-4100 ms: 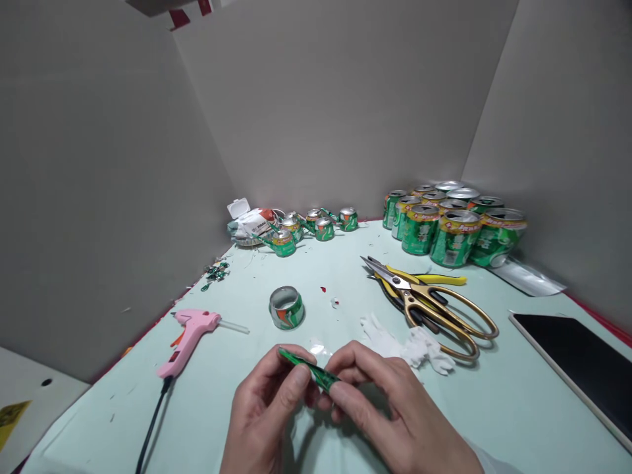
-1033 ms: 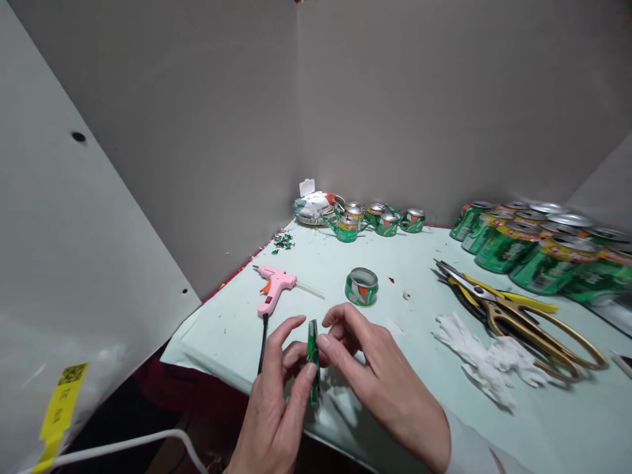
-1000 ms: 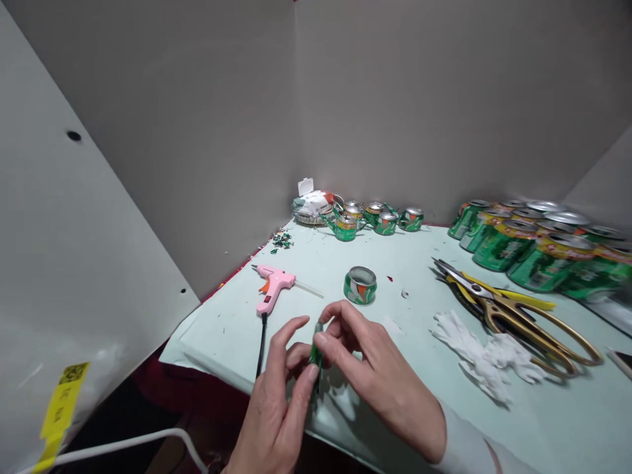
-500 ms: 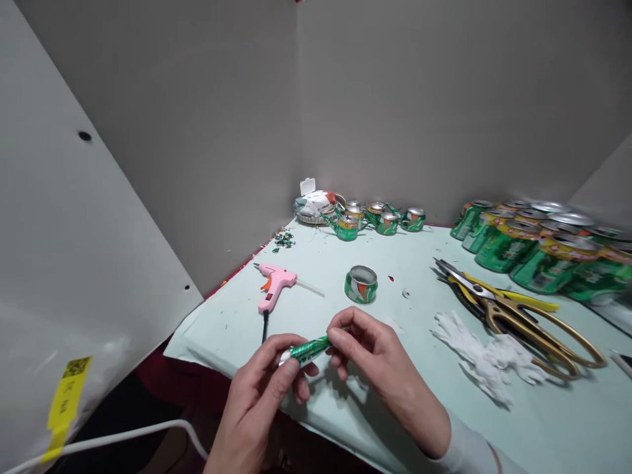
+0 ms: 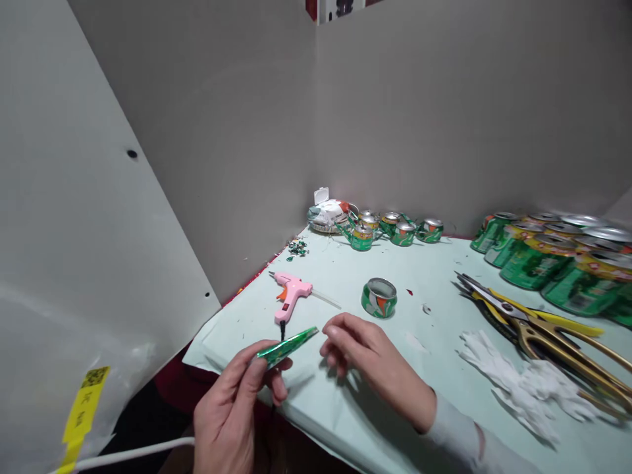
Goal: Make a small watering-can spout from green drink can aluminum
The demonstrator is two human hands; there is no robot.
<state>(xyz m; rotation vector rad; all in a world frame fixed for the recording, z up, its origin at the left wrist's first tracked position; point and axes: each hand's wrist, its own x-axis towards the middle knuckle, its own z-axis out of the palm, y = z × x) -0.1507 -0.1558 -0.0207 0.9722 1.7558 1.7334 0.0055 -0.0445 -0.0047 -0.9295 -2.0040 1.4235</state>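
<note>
My left hand (image 5: pixel 237 388) grips a rolled cone of green can metal (image 5: pixel 288 347) between thumb and fingers, its narrow end pointing right and slightly up. Just off that tip is my right hand (image 5: pixel 363 349), its fingers loosely bent and apart, holding nothing. Beyond my hands a cut-down green can (image 5: pixel 379 299) stands upright, open side up. A pink hot glue gun (image 5: pixel 292 296) lies to the left of the can, with a clear glue stick (image 5: pixel 326 299) poking out of its back.
Several small can pieces with spouts and handles (image 5: pixel 362 238) stand at the back, beside a wipes pack (image 5: pixel 330 212). Green scraps (image 5: pixel 297 248) lie near the left edge. At right are whole cans (image 5: pixel 538 260), gold-handled scissors (image 5: pixel 526 326), yellow-handled pliers (image 5: pixel 567 322) and white gloves (image 5: pixel 523 388).
My right hand has let go of the cone's narrow end, leaving a small gap. My left hand has shifted left and down with the cone, and the camera view has turned slightly.
</note>
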